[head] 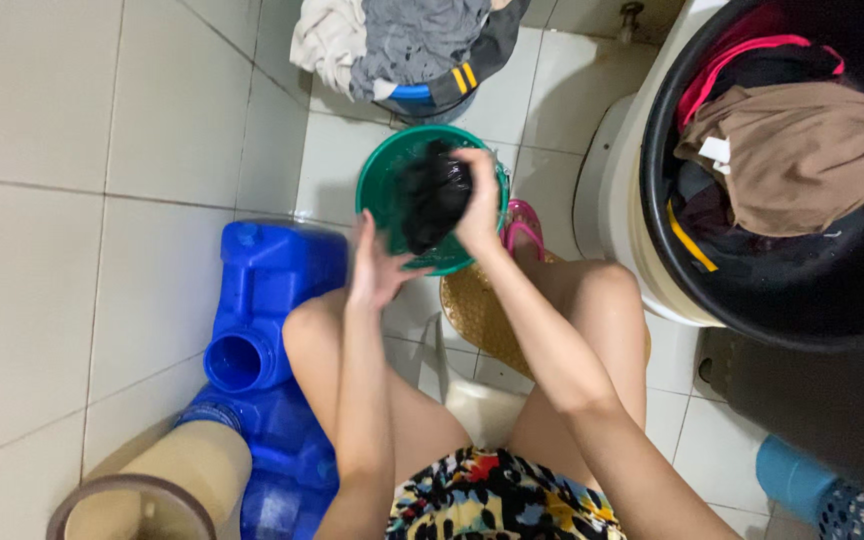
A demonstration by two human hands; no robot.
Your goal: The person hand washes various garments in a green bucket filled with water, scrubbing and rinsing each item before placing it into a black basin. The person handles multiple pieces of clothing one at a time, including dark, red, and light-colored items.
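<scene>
1. Head view: a person sits low over a tiled floor, knees apart, both bare arms reaching far toward a green basin.
2. The right hand has its fingers clenched on a wet black cloth, holding it up over the basin.
3. The cloth hangs from that hand into the basin's middle, covering most of the inside.
4. The left hand is at the basin's near rim, just beside the cloth's lower end; its fingers are spread and released, and I cannot tell whether they touch the cloth.
5. Far of the basin stands a blue bucket heaped with grey and cream clothes.
6. Left of the person's left knee lies a blue jug on its side, its round mouth facing near.
7. At the near left edge a tan pail lies tipped against the jug.
8. A pink slipper sits on the floor just right of the basin.
9. Between the knees, a tan woven stool shows, near the basin.
10. At the right, a black tub holds a brown garment on top of dark clothes with pink trim.
11. A blue basket sits at the near right corner.
</scene>
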